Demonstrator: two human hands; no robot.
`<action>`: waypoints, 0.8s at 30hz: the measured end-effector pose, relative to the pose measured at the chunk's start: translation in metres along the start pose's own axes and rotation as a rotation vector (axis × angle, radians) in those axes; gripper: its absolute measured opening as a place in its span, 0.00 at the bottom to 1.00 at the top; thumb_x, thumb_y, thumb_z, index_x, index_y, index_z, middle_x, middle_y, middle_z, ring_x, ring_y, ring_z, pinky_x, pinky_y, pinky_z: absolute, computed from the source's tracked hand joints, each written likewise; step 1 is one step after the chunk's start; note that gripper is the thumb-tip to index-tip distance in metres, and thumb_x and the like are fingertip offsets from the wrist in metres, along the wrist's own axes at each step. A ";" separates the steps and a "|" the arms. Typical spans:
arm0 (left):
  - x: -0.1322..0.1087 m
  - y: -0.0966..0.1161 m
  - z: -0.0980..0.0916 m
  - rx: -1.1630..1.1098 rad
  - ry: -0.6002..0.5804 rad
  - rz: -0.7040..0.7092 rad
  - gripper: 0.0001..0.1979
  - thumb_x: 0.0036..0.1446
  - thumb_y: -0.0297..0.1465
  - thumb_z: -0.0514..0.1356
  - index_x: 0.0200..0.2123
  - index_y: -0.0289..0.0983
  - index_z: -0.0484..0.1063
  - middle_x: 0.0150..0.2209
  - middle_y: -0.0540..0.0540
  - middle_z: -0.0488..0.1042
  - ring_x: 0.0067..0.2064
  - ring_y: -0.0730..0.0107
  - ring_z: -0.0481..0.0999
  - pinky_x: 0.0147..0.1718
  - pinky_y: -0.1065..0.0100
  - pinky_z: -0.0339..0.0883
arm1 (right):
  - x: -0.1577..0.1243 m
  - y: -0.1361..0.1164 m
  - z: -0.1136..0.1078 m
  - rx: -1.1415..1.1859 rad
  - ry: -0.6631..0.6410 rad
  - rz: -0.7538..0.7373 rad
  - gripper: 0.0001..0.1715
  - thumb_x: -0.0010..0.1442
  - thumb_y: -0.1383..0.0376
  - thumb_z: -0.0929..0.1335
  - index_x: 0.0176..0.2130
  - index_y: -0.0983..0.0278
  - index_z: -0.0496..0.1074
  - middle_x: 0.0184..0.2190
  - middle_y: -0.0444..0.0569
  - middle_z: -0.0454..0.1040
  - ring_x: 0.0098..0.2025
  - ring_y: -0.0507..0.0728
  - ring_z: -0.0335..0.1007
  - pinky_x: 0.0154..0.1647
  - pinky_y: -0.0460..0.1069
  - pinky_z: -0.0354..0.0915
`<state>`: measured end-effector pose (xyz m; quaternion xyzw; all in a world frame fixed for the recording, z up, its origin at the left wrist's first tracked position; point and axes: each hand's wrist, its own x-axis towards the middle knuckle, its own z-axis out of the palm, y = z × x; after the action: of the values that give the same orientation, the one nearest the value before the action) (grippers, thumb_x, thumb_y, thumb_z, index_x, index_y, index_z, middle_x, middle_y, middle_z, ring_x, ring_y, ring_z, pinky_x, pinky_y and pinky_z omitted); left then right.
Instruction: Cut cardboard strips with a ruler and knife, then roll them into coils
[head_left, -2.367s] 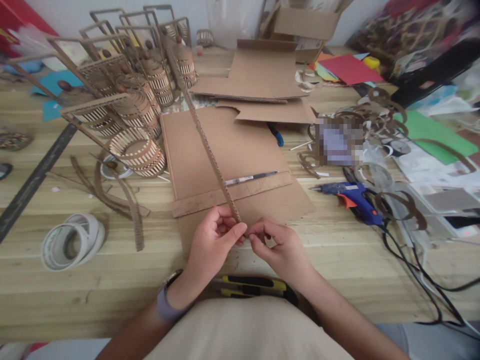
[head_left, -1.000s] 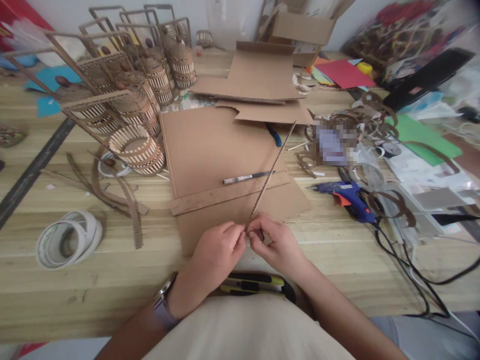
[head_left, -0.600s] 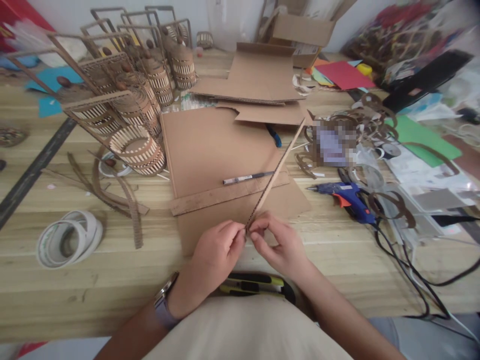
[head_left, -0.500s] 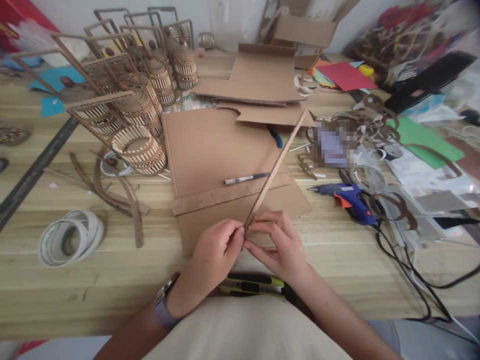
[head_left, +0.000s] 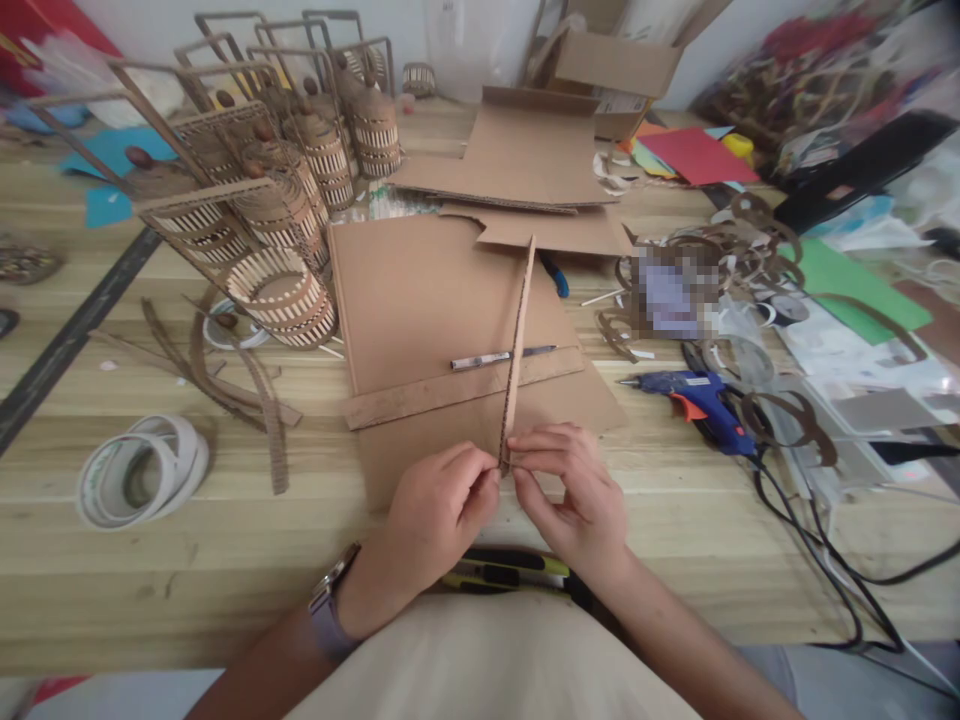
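Note:
A long narrow strip of corrugated cardboard (head_left: pixel 517 340) stands up from my hands and leans away from me. My left hand (head_left: pixel 442 515) pinches its near end from the left. My right hand (head_left: pixel 574 495) pinches the same end from the right, fingers closed on it. Both hands hover over a flat brown cardboard sheet (head_left: pixel 420 300) on the wooden table (head_left: pixel 150 590). A pen (head_left: pixel 499 356) and a wider cardboard strip (head_left: pixel 450 390) lie on that sheet just beyond my hands. A yellow and black utility knife (head_left: pixel 502 570) lies at the table edge under my wrists.
Slatted cardboard lantern models (head_left: pixel 270 220) crowd the back left. Tape rolls (head_left: pixel 139 480) and curved cardboard offcuts (head_left: pixel 247 385) lie at the left. A blue glue gun (head_left: pixel 697 395) with black cables (head_left: pixel 832 540), cardboard rings, coloured paper (head_left: pixel 697 155) and boxes fill the right and back.
The strip swung from leaning far left, over to the right, then back to nearly straight ahead. Both hands kept pinching its near end; my right fingers shifted along it.

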<state>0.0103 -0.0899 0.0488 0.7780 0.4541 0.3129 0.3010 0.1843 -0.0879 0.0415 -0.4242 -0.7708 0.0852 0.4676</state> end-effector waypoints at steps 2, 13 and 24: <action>0.001 0.001 0.000 -0.049 -0.008 -0.047 0.11 0.65 0.28 0.51 0.31 0.37 0.69 0.26 0.51 0.70 0.28 0.72 0.71 0.29 0.72 0.62 | -0.001 0.001 0.000 -0.019 -0.008 -0.017 0.09 0.60 0.72 0.68 0.38 0.57 0.69 0.35 0.46 0.80 0.40 0.58 0.76 0.43 0.57 0.69; 0.006 0.002 0.001 -0.365 -0.120 -0.272 0.10 0.65 0.30 0.52 0.37 0.37 0.73 0.32 0.49 0.78 0.33 0.70 0.78 0.34 0.72 0.70 | -0.008 0.004 0.003 -0.151 -0.053 -0.115 0.10 0.61 0.72 0.69 0.41 0.57 0.71 0.39 0.44 0.83 0.44 0.58 0.77 0.51 0.57 0.61; 0.001 0.001 0.006 -0.404 -0.101 -0.280 0.10 0.64 0.29 0.51 0.34 0.38 0.71 0.28 0.50 0.79 0.30 0.71 0.80 0.30 0.75 0.71 | -0.006 0.000 0.003 -0.109 -0.054 -0.046 0.09 0.61 0.72 0.68 0.38 0.57 0.68 0.36 0.43 0.82 0.45 0.58 0.79 0.53 0.56 0.60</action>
<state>0.0155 -0.0905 0.0463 0.6463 0.4700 0.3134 0.5130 0.1835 -0.0919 0.0358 -0.4287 -0.7962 0.0436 0.4247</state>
